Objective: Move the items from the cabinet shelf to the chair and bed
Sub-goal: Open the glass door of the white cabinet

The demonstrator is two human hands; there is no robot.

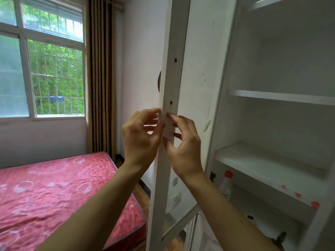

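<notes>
At mid-frame, the left hand [141, 136] hooks curled fingers on the open cabinet door [171, 78] edge; the right hand [184, 151] pinches that edge between thumb and fingers. Lower right, a red-capped bottle [225, 185] stands beneath a cabinet shelf [257, 162]; the bed [54, 192] lies lower left.

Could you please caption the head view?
The left hand and right hand grip the cabinet door edge; a red-capped bottle stands inside.

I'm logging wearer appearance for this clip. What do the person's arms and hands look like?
Left forearm and right forearm are bare to the frame edge, no sleeves showing. The left hand and right hand wear no gloves, rings, watch or bracelet in view.
</notes>
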